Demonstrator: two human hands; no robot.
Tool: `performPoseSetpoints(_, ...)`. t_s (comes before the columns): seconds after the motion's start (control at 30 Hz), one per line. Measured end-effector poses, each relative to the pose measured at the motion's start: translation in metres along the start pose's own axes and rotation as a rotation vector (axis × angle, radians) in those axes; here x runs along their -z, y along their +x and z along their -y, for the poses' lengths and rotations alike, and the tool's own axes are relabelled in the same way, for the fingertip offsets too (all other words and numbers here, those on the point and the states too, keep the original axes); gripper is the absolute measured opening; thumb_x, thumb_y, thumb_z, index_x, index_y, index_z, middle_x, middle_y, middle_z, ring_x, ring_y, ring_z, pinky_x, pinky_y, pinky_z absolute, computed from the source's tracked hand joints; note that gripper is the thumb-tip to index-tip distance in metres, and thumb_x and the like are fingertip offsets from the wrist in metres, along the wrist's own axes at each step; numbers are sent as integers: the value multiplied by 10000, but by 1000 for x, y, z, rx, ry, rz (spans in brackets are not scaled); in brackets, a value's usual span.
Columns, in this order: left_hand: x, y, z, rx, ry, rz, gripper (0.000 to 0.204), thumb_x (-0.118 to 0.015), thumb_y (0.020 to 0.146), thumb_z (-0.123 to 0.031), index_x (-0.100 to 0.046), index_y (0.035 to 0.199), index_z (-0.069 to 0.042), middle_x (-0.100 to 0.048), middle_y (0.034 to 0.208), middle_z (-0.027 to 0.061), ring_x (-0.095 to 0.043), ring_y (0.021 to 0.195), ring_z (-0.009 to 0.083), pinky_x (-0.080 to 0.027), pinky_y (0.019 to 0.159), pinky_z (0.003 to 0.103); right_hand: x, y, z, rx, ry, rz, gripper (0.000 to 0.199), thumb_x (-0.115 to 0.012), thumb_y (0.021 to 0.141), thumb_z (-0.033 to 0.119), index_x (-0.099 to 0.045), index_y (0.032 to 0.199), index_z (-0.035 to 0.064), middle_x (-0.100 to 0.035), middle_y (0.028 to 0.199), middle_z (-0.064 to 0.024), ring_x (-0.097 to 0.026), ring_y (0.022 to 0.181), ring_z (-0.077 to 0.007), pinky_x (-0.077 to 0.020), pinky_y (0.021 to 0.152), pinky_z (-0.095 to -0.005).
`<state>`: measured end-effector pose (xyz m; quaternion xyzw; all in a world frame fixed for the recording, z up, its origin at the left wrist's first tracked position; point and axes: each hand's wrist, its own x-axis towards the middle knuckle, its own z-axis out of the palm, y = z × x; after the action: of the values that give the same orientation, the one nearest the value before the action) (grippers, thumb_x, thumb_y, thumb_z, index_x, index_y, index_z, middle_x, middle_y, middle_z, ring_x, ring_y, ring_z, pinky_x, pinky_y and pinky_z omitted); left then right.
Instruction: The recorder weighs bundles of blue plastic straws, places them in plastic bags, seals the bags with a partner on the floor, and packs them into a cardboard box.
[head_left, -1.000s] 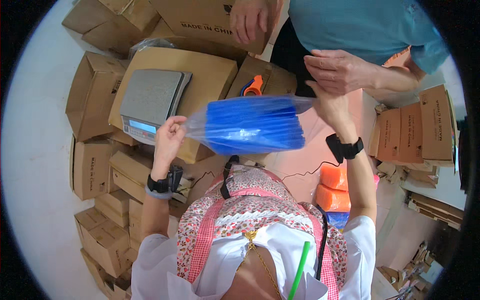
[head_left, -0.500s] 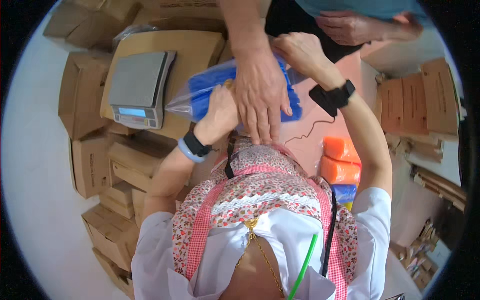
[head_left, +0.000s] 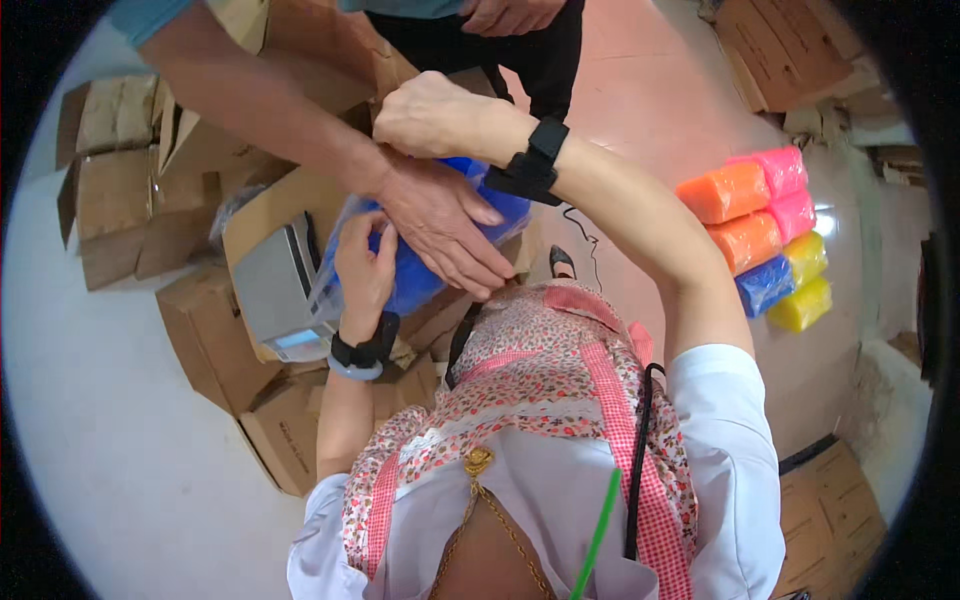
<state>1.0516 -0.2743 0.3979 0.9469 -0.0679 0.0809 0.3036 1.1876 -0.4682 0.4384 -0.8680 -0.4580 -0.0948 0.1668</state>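
Lying right of the curled left hand point(head_left: 364, 264), grip unclear, is a blue bundle point(head_left: 409, 284).

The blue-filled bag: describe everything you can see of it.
The blue-filled bag looks like clear, wrinkled plastic around bright blue contents, their detail indistinct. It lies slantwise, just right of the grey scale. A co-worker's hand is spread across its middle, hiding much. The person's left hand is at its left side; the right hand is by its far edge, contact unclear.
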Motion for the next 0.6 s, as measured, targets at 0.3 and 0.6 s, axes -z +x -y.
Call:
performPoseSetpoints(0.3, 112, -20, 68, 497, -532, -371, 523, -386, 934, -447, -466, 1225, -20, -513, 1213, 86, -467, 1144, 220, -342, 981, 384, -59, -154, -17, -683, 730, -791, 411, -435, 916, 263, -489, 1227, 0, -504, 1243, -164, -436, 1199, -240, -319, 1007, -320)
performPoseSetpoints(0.6, 90, 64, 94, 574, -530, 483, 506, -437, 930, -389, -435, 1271, -15, -523, 1195, 65, -473, 1123, 199, -348, 960, 329, -125, -219, 123, -1136, 1148, -348, 306, -578, 829, 124, -530, 1095, -19, -581, 931, -88, -572, 822, -178, -477, 735, -288)
